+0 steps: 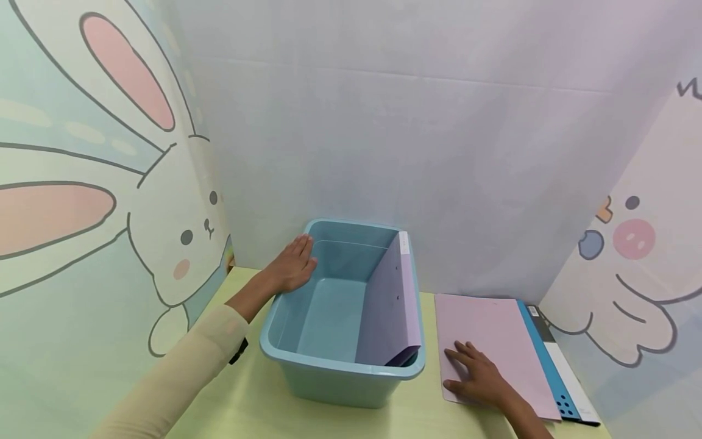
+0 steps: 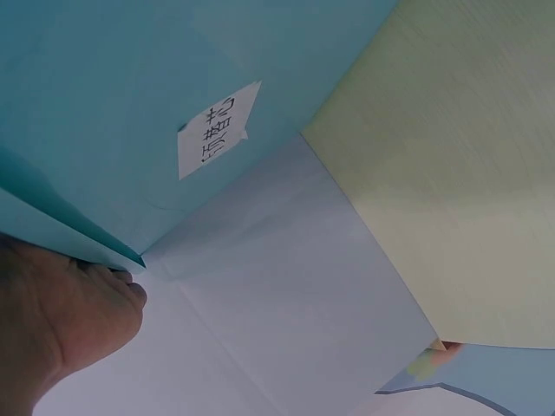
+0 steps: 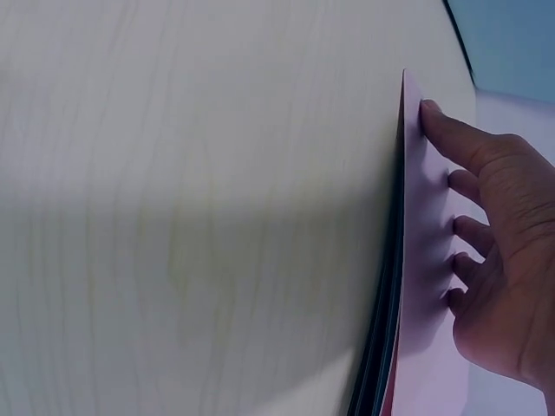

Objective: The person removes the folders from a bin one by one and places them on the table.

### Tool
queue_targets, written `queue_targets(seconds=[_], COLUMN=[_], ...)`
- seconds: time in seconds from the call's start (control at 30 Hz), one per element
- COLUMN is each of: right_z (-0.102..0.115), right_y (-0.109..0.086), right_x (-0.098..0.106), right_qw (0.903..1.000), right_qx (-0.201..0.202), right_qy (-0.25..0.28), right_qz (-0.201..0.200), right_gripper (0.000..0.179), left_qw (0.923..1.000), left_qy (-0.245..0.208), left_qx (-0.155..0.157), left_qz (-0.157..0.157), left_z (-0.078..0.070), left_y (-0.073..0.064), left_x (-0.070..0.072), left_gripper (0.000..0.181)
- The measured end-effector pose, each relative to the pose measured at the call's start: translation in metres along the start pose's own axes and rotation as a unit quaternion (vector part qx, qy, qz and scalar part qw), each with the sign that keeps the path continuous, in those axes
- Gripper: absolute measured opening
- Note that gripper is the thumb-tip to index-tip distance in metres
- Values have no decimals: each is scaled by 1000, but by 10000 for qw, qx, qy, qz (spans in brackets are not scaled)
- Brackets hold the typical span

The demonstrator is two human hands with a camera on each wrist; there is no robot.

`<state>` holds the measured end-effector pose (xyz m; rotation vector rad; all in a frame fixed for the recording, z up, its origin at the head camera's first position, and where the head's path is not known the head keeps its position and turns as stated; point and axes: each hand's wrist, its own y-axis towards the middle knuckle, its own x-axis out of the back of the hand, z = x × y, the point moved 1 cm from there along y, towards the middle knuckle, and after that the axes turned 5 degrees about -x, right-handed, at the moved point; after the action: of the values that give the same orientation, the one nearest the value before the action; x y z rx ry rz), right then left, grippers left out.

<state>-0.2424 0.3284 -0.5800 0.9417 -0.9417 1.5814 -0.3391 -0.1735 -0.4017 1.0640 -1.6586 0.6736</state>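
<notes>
My left hand (image 1: 292, 266) rests on the left rim of a light blue plastic bin (image 1: 340, 383), its fingers laid straight over the edge. Inside the bin, a purple folder (image 1: 386, 299) leans upright along the right wall. To the right of the bin, my right hand (image 1: 476, 373) touches the top of a pink folder (image 1: 488, 323) with its fingers spread. In the right wrist view, the thumb lies near a corner of the pink folder (image 3: 425, 225), and dark layers show beneath its edge.
Under the pink folder, a blue strip (image 1: 548, 360) and a black-and-white folder edge (image 1: 570, 372) stick out at the right. A white handwritten label (image 2: 217, 130) is on the bin's outer side. The pale yellow table (image 1: 247, 396) meets a fabric backdrop (image 1: 411, 152) with cartoon animals.
</notes>
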Motion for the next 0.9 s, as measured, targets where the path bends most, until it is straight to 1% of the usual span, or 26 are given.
queue_targets(seconds=[0.27, 0.6, 0.9], right_z=[0, 0, 2], right_y=[0, 0, -2], right_x=[-4, -2, 0], right_qw=[9998, 9998, 9996], right_qx=[188, 154, 203], right_qy=[55, 139, 203], right_qz=[-70, 35, 51], right_gripper=[81, 81, 80], left_qw=[10000, 10000, 10000], left_qy=[18, 13, -21], left_qx=[18, -12, 10], left_qz=[27, -20, -2], left_z=[1, 5, 4], left_y=[2, 3, 3], left_x=[-1, -4, -3], left_gripper=[71, 71, 71])
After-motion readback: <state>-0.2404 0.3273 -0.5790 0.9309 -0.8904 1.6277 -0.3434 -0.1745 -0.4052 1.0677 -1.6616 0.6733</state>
